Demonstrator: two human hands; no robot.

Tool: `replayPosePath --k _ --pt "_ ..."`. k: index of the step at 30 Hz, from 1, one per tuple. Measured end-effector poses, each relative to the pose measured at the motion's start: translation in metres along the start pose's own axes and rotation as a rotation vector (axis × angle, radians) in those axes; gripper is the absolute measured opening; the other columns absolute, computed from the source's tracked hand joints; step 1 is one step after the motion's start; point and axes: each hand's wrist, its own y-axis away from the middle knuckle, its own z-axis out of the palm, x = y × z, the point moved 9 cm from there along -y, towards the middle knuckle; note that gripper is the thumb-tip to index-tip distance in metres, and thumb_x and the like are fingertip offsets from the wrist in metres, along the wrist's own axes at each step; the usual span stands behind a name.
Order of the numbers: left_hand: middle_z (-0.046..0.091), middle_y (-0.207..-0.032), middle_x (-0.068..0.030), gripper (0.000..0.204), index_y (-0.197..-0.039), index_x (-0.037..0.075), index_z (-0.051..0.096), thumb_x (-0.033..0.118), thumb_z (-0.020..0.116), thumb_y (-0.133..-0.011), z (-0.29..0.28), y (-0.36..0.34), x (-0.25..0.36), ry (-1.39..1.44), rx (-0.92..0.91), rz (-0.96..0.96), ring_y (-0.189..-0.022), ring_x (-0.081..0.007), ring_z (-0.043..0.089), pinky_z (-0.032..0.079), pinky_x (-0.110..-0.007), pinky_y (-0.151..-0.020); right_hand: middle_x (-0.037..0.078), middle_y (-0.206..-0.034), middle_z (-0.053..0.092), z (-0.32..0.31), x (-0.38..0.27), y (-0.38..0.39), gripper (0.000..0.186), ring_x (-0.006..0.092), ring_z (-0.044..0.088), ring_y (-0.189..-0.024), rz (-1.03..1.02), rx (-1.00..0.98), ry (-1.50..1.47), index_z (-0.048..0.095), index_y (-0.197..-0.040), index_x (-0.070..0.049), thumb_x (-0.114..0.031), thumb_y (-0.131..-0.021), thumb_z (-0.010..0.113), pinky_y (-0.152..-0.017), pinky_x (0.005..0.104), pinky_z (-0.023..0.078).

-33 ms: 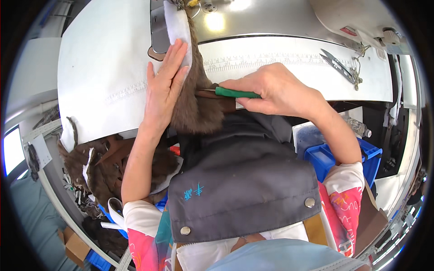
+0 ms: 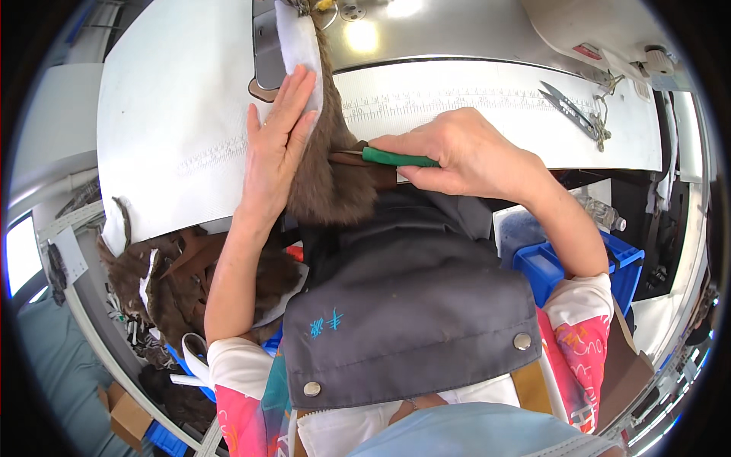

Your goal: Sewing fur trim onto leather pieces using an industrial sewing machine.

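Observation:
A strip of brown fur [image 2: 329,171] with a white backing [image 2: 298,38] runs from under the sewing machine's foot at the top toward my lap. My left hand [image 2: 280,137] lies on the backing with its fingers stretched out and nearly together, pressing it flat. In my right hand [image 2: 464,156] is a green-handled tool [image 2: 400,158] with a thin metal tip, gripped between thumb and fingers. That tip meets the fur's right edge by a brown fold of material [image 2: 350,158]; its very end is hidden there.
Thread snips [image 2: 567,110] with a cord lie on the white table [image 2: 175,91], which carries printed ruler scales. The machine head [image 2: 609,30] overhangs the far right. Brown fur pieces [image 2: 190,266] are heaped below left. A blue bin [image 2: 537,266] and a clear bottle [image 2: 601,213] stand by my right elbow.

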Motion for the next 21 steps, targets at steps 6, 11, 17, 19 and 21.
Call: replayPosePath --k 6,11,17,19,21 --pt "0.036 -0.148 -0.0033 0.044 -0.140 0.017 0.043 0.030 0.046 -0.098 0.001 0.000 0.001 -0.014 -0.001 0.014 -0.139 -0.0200 0.029 0.005 -0.053 -0.112 0.013 -0.060 0.058 0.008 -0.011 0.010 0.034 0.0319 0.060 -0.059 0.044 -0.011 0.043 0.064 -0.109 -0.008 -0.016 -0.076 0.064 -0.056 0.0406 0.047" --pt "0.037 -0.147 -0.0071 0.047 -0.140 0.011 0.041 0.029 0.048 -0.097 0.006 0.001 0.014 -0.251 0.058 0.067 -0.137 -0.0231 0.033 0.016 -0.055 -0.109 0.010 -0.062 0.059 0.018 -0.029 0.021 0.039 0.0294 0.058 -0.055 0.068 0.058 0.116 0.061 -0.114 -0.007 -0.014 -0.076 0.065 -0.053 0.0395 0.045" --pt "0.042 -0.144 -0.0084 0.048 -0.137 0.007 0.044 0.028 0.053 -0.094 0.012 0.003 0.024 -0.570 0.122 0.166 -0.132 -0.0246 0.041 0.025 -0.057 -0.105 0.005 -0.065 0.059 0.030 -0.039 0.037 0.045 0.0239 0.057 -0.054 0.128 -0.029 0.163 0.059 -0.119 -0.006 -0.011 -0.075 0.068 -0.053 0.0344 0.044" --pt "0.044 -0.142 -0.0082 0.047 -0.136 0.008 0.045 0.027 0.054 -0.094 0.009 0.004 0.025 -0.577 0.119 0.167 -0.131 -0.0243 0.042 0.025 -0.056 -0.105 0.007 -0.066 0.060 0.024 -0.025 0.053 0.045 0.0253 0.058 -0.054 0.094 0.055 -0.174 0.058 -0.120 -0.004 -0.012 -0.077 0.067 -0.052 0.0345 0.045" --pt "0.046 -0.141 -0.0080 0.046 -0.135 0.008 0.047 0.026 0.055 -0.093 0.010 0.005 0.025 -0.579 0.113 0.169 -0.130 -0.0239 0.043 0.025 -0.056 -0.105 0.010 -0.067 0.063 0.004 -0.014 0.057 0.047 0.0264 0.058 -0.053 0.072 0.316 -0.319 0.057 -0.123 -0.002 -0.011 -0.079 0.067 -0.051 0.0337 0.046"
